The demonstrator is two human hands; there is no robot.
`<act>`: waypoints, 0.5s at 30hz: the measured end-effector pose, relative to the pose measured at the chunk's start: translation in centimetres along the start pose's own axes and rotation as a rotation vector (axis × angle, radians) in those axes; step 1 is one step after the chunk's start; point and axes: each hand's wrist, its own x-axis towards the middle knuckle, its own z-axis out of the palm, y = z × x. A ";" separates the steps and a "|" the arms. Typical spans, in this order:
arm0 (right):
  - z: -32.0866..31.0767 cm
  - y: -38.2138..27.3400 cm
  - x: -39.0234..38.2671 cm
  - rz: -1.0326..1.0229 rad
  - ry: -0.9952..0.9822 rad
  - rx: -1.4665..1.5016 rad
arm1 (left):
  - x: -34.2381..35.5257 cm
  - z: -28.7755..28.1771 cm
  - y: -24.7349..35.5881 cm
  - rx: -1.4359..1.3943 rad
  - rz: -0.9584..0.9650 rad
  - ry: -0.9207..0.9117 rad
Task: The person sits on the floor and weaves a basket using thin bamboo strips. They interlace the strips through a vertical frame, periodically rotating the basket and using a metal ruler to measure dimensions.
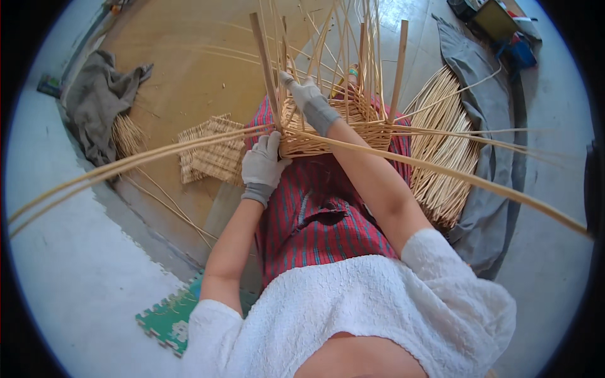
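Observation:
A half-woven rectangular cane basket (340, 138) rests on my lap over red striped cloth, with tall stakes (398, 69) and thin canes standing up from it. My left hand (262, 164), in a pale glove, grips the basket's left corner at the base of a stake. My right hand (309, 101), also gloved, reaches over to the far left of the basket among the upright canes, fingers closed; what exactly they hold is unclear. Long loose canes (479, 192) stick out sideways from the basket across both sides of the view.
A flat woven panel (210, 148) lies left of me, beside a grey cloth (101, 101) and cane ends. A large cane bundle (441, 157) lies on grey sheeting (479, 227) at right. A green foam mat (161, 318) is lower left; dark objects (491, 28) sit upper right.

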 end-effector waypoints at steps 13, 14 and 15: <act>-1.5 -4.2 -0.9 -0.208 -0.436 0.019 | -0.5 1.6 -3.6 -0.034 0.159 -0.012; -1.6 -5.0 -0.9 -0.403 -0.254 0.251 | -0.2 2.2 -3.9 -0.029 0.174 0.001; -0.4 -6.1 -1.0 -0.590 -0.078 0.486 | -0.4 2.3 -4.0 -0.020 0.175 0.010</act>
